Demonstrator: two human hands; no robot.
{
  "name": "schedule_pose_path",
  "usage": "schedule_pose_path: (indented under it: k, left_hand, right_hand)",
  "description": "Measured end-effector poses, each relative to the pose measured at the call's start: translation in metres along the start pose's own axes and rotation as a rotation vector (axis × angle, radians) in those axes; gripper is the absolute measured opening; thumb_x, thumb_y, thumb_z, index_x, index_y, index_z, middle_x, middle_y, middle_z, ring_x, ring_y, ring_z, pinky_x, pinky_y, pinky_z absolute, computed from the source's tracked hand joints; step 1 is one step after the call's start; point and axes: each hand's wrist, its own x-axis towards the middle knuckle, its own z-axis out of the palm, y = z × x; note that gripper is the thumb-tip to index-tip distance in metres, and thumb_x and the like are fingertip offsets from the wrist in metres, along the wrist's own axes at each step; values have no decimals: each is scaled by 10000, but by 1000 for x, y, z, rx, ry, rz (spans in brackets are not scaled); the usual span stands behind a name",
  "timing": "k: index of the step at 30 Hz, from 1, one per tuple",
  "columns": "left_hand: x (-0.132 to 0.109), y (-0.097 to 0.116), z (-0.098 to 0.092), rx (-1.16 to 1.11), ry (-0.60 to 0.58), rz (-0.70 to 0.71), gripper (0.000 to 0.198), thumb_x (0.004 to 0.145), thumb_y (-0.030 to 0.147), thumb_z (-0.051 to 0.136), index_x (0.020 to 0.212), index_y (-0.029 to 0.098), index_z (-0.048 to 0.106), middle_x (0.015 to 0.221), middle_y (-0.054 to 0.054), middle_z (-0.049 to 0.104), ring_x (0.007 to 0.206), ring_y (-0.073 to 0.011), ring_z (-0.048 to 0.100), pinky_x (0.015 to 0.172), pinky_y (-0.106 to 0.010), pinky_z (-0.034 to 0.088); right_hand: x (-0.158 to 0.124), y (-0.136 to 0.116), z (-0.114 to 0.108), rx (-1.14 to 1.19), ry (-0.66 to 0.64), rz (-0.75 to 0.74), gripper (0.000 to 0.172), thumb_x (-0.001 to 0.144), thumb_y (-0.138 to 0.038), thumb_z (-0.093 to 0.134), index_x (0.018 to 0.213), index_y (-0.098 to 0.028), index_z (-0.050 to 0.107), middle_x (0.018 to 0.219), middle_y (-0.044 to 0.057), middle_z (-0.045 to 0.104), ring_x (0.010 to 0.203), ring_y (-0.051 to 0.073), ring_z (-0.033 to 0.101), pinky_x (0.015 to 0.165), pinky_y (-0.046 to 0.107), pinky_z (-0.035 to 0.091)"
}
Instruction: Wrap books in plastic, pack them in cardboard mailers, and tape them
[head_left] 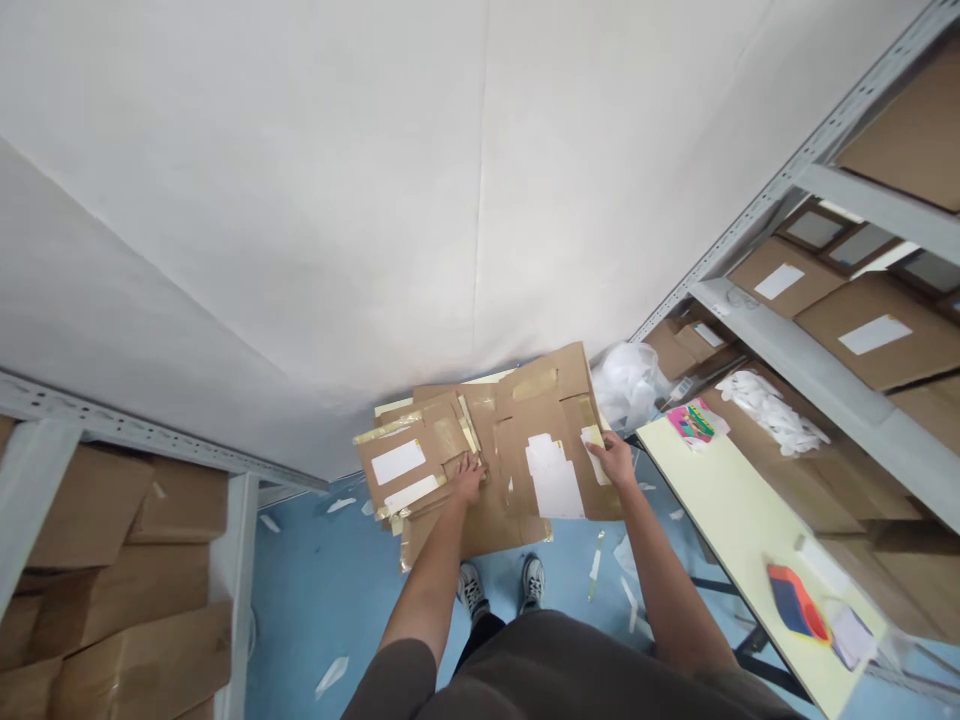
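Flattened cardboard boxes [427, 440] lie in a pile against the wall, with white labels and strips of tape on them. My left hand [469, 478] rests on the pile with its fingers spread. A larger flattened cardboard box [525, 430], bearing torn white labels, slants across the right side of the pile. Its right edge is gripped by my right hand [616, 462], thumb on the near face and the other fingers mostly hidden behind it.
Shelves of cardboard boxes [169, 580] stand left; more boxes [877, 325] fill the right rack. A narrow table [735, 490] at right holds a tape dispenser [799, 602] and a pink packet [691, 424]. White plastic bags [628, 383] sit beside the pile. Paper scraps [331, 677] litter the blue floor.
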Motion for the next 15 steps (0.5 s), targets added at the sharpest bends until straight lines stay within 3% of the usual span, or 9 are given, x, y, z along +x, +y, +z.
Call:
schedule_pose_path:
  k: [4,7,11,15]
  left_hand:
    - [3,19,-3,-41,78,-79,734,758,87,675,1485,175,626,1799,-213,271,1693,-444,122,1325,-679,172]
    - [8,48,-3,-175,195,-50,671,835,111,652,1504,142,609,1721,-248,410,1659,-408,274,1339,-601,230]
    - [20,103,9,-353,255,67,581,933,156,632,1514,153,612,1603,-202,581,1554,-331,480,1334,-510,303]
    - [36,173,31,-499,174,91,633,978,289,681,1586,171,550,1659,-207,528,1526,-320,526,1277,-469,399]
  right_hand:
    - [-11,-9,-39,129,164,7,613,615,-515,884,1095,-269,592,928,44,735,890,298,725,817,419,593]
    - [-23,-11,-71,238,182,3,736,648,-490,882,1282,-260,588,966,41,747,890,289,745,827,430,607]
    - [-43,-4,-119,291,218,-33,594,699,-472,880,1218,-242,709,1146,98,776,1049,310,739,948,470,600]
    - [-64,9,-172,409,202,-5,603,690,-466,922,1222,-238,753,1216,109,794,1109,326,739,965,474,599]
